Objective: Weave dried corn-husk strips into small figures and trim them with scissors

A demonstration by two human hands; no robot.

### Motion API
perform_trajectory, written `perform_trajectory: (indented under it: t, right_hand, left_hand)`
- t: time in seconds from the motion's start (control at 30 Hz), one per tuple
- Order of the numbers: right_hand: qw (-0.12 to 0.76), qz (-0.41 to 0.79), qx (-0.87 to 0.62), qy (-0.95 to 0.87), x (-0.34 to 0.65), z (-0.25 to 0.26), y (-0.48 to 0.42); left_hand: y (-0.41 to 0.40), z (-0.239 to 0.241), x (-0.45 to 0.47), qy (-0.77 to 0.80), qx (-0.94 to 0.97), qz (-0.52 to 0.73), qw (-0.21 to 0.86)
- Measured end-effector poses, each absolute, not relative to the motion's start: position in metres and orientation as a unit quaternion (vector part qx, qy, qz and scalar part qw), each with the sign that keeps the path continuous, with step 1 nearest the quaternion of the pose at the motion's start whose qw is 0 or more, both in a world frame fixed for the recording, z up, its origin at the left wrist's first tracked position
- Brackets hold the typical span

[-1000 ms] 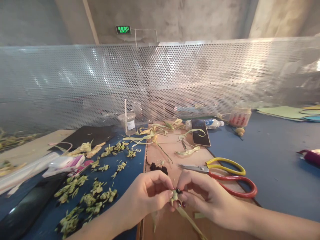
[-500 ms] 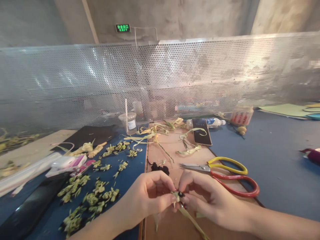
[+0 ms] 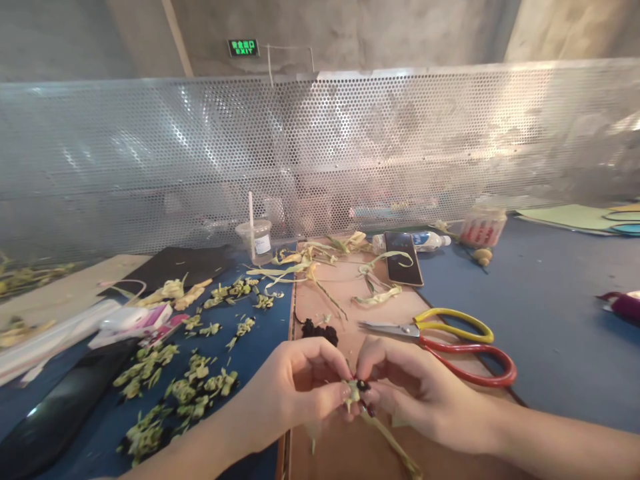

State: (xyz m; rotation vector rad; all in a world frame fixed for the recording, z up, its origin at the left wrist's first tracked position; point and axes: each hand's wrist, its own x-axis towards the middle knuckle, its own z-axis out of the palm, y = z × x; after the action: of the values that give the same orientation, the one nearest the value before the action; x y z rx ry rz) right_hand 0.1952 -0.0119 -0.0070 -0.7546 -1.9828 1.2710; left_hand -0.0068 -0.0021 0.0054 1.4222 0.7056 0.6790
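My left hand (image 3: 307, 383) and my right hand (image 3: 413, 397) meet low in the middle, fingertips pinched together. Between them is a small pale green knotted piece of plant strip (image 3: 353, 392) with a dark part on its right side. My left thumb and fingers grip its left side, and my right fingers its right side. A long pale strip (image 3: 393, 447) trails down from beneath my right fingers. Just beyond my left fingers lies a dark, lumpy bunch (image 3: 320, 331). Scissors (image 3: 416, 330) with one yellow and one red handle lie behind my right hand.
Several pale green knotted pieces (image 3: 200, 387) are spread on the blue surface at left. Dry husk-like strips (image 3: 313, 267), a phone (image 3: 403, 263), a bottle (image 3: 430, 242) and a cup with a straw (image 3: 256, 243) lie or stand towards the perforated metal screen (image 3: 330, 153).
The view has shifted slightly, so the background sits a little higher. Both hands keep their pinch on the small knotted piece, with barely any movement.
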Motion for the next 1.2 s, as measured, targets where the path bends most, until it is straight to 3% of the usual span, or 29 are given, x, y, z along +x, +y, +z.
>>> perform_trajectory:
  t: [0.43,0.83,1.2]
  right_hand:
    - [0.316,0.469,-0.268,-0.780,0.195,0.002,-0.016]
    - [0.364,0.387,-0.280,-0.800,0.193,-0.004,-0.016]
    - [0.370,0.345,-0.284,-0.814,0.194,-0.004,-0.018]
  left_hand:
    - [-0.006,0.005,-0.003,0.319,0.629,0.290,0.647]
    - [-0.007,0.005,-0.003,0.300,0.632,0.349,0.624]
    - [-0.011,0.011,-0.004,0.312,0.664,0.328,0.596]
